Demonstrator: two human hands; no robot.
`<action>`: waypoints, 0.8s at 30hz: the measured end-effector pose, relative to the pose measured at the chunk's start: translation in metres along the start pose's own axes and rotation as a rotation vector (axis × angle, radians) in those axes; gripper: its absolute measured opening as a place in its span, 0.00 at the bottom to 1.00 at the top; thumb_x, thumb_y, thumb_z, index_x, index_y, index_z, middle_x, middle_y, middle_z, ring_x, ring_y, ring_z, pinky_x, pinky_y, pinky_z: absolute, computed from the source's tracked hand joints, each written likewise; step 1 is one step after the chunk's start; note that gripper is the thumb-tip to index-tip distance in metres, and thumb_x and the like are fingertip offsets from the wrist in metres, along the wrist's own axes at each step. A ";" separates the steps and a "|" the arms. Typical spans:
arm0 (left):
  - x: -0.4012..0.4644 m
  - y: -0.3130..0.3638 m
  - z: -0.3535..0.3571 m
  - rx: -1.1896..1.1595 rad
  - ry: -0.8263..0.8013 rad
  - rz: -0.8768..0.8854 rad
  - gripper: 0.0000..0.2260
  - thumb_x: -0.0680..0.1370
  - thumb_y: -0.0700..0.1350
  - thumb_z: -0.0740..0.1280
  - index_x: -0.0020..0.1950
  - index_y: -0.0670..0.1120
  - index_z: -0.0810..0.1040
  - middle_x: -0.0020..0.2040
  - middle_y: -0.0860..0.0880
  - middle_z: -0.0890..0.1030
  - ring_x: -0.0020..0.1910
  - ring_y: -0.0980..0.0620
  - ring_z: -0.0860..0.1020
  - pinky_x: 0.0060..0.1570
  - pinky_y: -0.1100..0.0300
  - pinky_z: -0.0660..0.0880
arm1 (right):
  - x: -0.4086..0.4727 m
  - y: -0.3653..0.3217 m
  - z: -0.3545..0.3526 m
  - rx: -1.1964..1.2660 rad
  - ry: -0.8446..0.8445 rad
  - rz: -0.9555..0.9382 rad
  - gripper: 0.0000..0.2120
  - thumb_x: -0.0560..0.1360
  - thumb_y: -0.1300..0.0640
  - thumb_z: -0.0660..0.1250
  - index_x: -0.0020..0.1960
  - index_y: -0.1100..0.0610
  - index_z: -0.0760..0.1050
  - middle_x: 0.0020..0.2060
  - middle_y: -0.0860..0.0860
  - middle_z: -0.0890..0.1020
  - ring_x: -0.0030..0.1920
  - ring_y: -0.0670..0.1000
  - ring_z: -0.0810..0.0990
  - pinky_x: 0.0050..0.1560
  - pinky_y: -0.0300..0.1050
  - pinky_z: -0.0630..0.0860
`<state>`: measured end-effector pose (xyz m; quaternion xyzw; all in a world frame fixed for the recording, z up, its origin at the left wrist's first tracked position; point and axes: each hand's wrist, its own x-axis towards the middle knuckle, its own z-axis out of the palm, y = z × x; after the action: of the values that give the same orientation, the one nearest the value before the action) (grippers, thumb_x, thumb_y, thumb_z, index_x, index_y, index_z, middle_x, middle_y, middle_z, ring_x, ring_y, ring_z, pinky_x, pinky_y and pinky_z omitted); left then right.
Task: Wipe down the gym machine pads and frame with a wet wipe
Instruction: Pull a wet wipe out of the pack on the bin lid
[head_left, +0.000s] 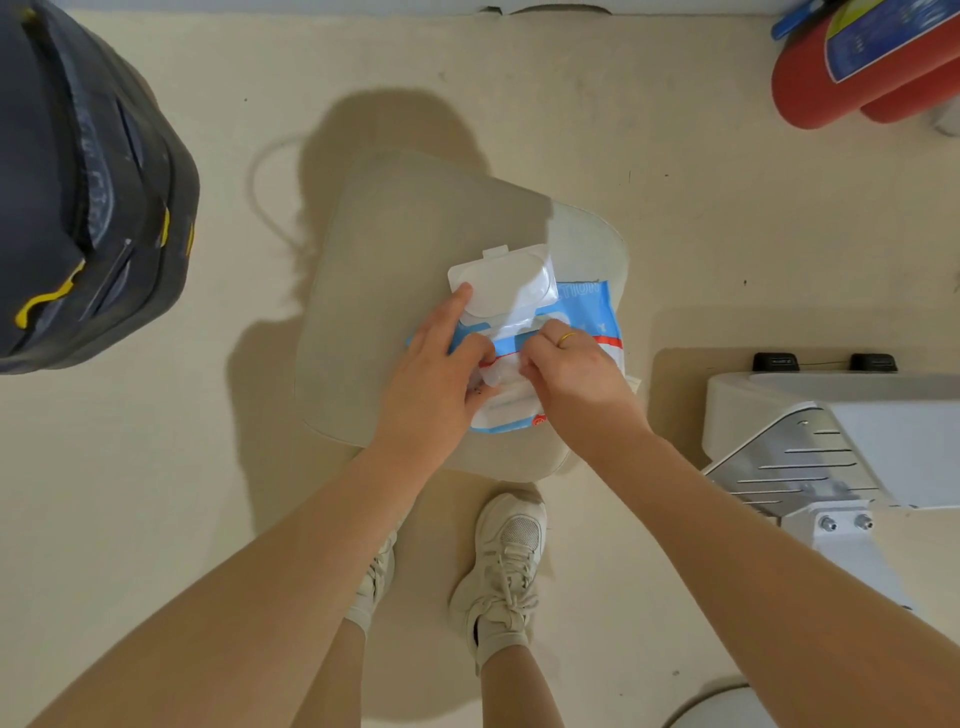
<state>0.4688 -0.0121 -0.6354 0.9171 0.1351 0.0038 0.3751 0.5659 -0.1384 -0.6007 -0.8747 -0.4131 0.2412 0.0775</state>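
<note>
— Item one?
— Pack of wet wipes (576, 332), blue and white, lying on a pale padded seat (395, 291). Its white flip lid (501, 283) stands open, hinged back away from the person.

— Hands?
— Left hand (441, 364): forefinger stretched out to the lid's edge, probably to keep it back, the other fingers curled down on the pack to steady it. Right hand (566, 369), gold ring on one finger: fingertips bunched at the pack's opening, pinching what looks like the top wet wipe (501, 371). I can't tell how much of it is out.

— Stage of the job?
— By my reckoning, only fetching the wipe. No wiping of pads or frame has begun.

— Other entries?
— White machine frame (831, 447) with bolts, to the right. Dark bag (83, 176) with yellow trim, far left. Red cylinders (852, 78), top right corner. Cream trainers (504, 566) on a beige floor (156, 467), just below the seat.
</note>
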 end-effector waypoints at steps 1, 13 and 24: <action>0.000 -0.001 0.000 0.000 0.005 0.010 0.05 0.73 0.49 0.63 0.45 0.50 0.70 0.69 0.39 0.68 0.60 0.44 0.71 0.45 0.53 0.75 | 0.002 -0.002 -0.004 0.009 -0.010 0.011 0.22 0.46 0.73 0.79 0.36 0.64 0.74 0.33 0.60 0.78 0.29 0.57 0.77 0.30 0.39 0.64; -0.001 0.003 -0.007 0.061 -0.071 0.014 0.17 0.68 0.60 0.62 0.46 0.48 0.76 0.71 0.38 0.67 0.62 0.37 0.73 0.47 0.56 0.71 | 0.007 -0.001 -0.019 0.089 -0.161 0.025 0.03 0.74 0.67 0.60 0.46 0.64 0.72 0.45 0.55 0.71 0.44 0.54 0.68 0.34 0.45 0.65; -0.002 0.010 -0.006 0.196 0.024 0.044 0.08 0.71 0.51 0.61 0.45 0.48 0.73 0.65 0.38 0.74 0.56 0.38 0.78 0.36 0.57 0.77 | 0.008 0.019 -0.031 0.430 -0.173 -0.081 0.10 0.72 0.72 0.59 0.36 0.60 0.67 0.34 0.49 0.67 0.38 0.47 0.66 0.36 0.36 0.61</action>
<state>0.4684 -0.0153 -0.6243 0.9521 0.1190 0.0098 0.2817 0.5985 -0.1428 -0.5825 -0.7970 -0.3920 0.3943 0.2360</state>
